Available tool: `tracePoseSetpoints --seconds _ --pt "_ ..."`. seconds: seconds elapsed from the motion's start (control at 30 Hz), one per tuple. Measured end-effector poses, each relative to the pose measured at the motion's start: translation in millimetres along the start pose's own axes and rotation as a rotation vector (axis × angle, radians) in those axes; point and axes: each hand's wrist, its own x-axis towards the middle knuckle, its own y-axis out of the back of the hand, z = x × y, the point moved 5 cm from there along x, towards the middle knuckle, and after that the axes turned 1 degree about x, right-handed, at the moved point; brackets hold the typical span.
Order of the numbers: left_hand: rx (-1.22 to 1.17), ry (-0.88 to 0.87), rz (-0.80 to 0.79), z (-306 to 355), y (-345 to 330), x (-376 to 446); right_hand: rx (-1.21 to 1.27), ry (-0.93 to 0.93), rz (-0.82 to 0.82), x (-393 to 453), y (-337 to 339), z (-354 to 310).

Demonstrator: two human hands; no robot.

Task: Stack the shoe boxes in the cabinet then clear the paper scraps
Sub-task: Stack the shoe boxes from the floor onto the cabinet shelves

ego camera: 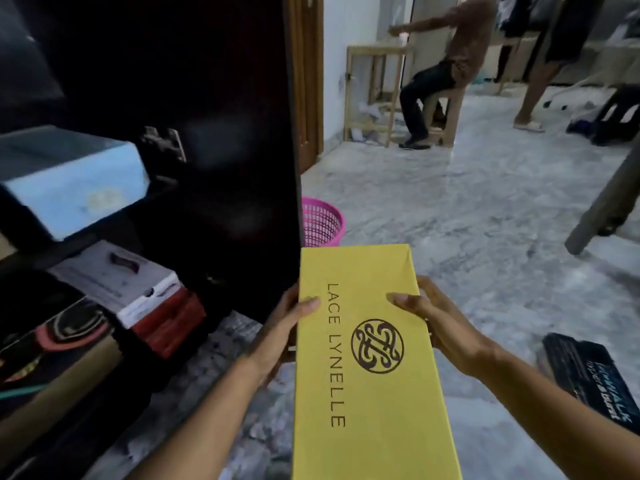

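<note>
A long yellow shoe box (367, 375) printed "LACE LYNELLE" hangs level in front of me, above the floor. My left hand (287, 323) grips its left edge, thumb on the lid. My right hand (433, 323) grips the right edge the same way. The dark cabinet (214, 133) stands to the left with its door open. A pale blue box (76, 188) sits on an upper shelf. Below it a white box lies on a red box (166, 317), and a dark patterned box (59, 337) sits lowest.
A pink mesh basket (322, 223) stands on the marble floor just behind the cabinet door. A black shoe box (588, 372) lies on the floor at the right. Two people (443, 71) and wooden furniture are far back. A grey post (609, 199) leans at the right.
</note>
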Motion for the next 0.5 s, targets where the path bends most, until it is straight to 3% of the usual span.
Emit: tracePoseSetpoints --seconds 0.37,0.5 --pt "0.022 -0.291 0.461 115 169 -67 0.06 -0.011 -0.488 -8 -152 -60" --pt "0.06 -0.382 0.679 177 203 -77 0.116 0.048 -0.441 -1 -188 -84"
